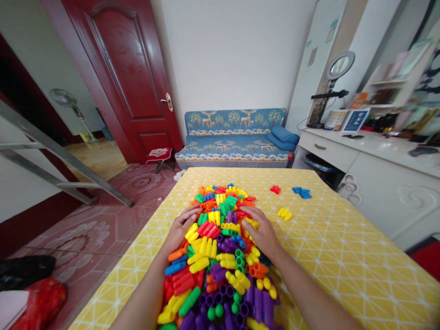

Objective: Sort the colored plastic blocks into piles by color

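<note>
on the yellow patterned counter (pixel 343 243), seen from the head, a heap of multicoloured bullet-shaped plastic building blocks (pixel 208 247) lay spread out. the left hand (pixel 180 228) rested against its left edge, the right hand (pixel 264 233) against its right, fingers (pixel 190 210) of both loosely open and gripping nothing visible. right of the heap, apart from it, sat a red block (pixel 275 189), blue blocks (pixel 302 192) and a yellow block (pixel 285 213).

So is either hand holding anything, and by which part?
Can't tell for certain: the left hand and right hand are at opposite sides of the pile, no piece clearly gripped, but some fingers are partly hidden.
</note>
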### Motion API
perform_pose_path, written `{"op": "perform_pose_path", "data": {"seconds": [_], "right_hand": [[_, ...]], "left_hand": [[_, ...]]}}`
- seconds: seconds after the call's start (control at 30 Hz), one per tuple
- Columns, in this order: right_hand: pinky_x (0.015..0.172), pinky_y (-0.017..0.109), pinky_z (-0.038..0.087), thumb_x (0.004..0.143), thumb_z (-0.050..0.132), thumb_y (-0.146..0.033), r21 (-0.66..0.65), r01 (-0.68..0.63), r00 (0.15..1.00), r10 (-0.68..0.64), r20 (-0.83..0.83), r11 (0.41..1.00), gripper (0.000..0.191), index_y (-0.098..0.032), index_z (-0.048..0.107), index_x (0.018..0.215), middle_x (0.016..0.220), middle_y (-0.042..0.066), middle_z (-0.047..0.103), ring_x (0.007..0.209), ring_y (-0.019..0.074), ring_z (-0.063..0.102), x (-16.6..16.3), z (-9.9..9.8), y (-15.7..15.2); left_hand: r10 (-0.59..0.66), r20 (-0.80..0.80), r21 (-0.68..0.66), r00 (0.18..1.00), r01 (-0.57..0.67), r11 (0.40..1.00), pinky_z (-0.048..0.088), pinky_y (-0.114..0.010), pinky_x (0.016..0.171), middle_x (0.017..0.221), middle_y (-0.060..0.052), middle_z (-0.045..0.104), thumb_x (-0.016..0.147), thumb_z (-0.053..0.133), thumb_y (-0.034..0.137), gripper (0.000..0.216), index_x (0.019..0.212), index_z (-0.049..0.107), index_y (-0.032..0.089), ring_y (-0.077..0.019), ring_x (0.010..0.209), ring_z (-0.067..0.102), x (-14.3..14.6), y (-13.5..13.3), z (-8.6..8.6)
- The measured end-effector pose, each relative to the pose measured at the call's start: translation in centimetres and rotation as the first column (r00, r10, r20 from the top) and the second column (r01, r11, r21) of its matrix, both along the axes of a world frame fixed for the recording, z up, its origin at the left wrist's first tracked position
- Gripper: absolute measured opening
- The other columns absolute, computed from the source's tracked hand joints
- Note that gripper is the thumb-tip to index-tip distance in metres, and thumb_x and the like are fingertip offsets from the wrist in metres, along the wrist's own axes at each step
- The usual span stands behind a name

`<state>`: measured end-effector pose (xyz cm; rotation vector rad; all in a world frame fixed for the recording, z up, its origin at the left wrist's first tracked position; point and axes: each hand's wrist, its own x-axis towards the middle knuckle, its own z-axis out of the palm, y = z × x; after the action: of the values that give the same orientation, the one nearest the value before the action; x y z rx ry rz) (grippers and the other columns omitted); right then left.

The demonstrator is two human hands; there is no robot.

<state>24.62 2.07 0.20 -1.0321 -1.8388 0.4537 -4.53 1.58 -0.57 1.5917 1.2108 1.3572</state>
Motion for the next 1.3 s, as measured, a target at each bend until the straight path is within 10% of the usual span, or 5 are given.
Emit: {"op": "perform_pose_path", "data": {"seconds": [0.63,0.97,1.3], "right_hand": [[0.089,0.039,0.047,0.082,0.053,-0.037,-0.091,0.224,0.974,-0.225,-0.008,0.970,0.029,-0.021,0.070,0.099,0.101,0.007,0.068,0.097,0.0226,0.061,1.9,-2.2,1.9],[0.084,0.039,0.050,0.077,0.053,-0.027,-0.027,0.543,0.840,-0.543,0.011,0.840,0.042,-0.012,0.060,0.115,0.105,0.014,0.060,0.083,0.0215,0.061,4.5,-3.6,4.3],[0.076,0.037,0.055,0.081,0.050,-0.035,-0.099,0.279,0.959,-0.282,-0.019,0.955,0.028,-0.020,0.070,0.093,0.093,0.007,0.071,0.082,0.0204,0.067,3.4,-3.3,3.8]], "left_hand": [[0.023,0.031,-0.019,0.999,-0.023,1.000,0.030,-0.042,0.112,0.133,-0.009,0.057,0.081,0.062,0.049,0.038,0.102,0.073,0.020,-0.0285,0.129,0.046,0.3,-0.2,0.5],[0.020,0.019,-0.006,1.000,-0.019,1.000,0.030,-0.043,0.112,0.132,-0.009,0.058,0.081,0.062,0.047,0.036,0.103,0.073,0.021,-0.0279,0.128,0.046,0.3,-0.2,0.6],[0.026,0.045,-0.011,0.999,-0.026,1.000,0.032,-0.041,0.111,0.132,-0.008,0.058,0.080,0.062,0.048,0.037,0.102,0.073,0.021,-0.0280,0.128,0.047,0.2,-0.1,0.2]]}}
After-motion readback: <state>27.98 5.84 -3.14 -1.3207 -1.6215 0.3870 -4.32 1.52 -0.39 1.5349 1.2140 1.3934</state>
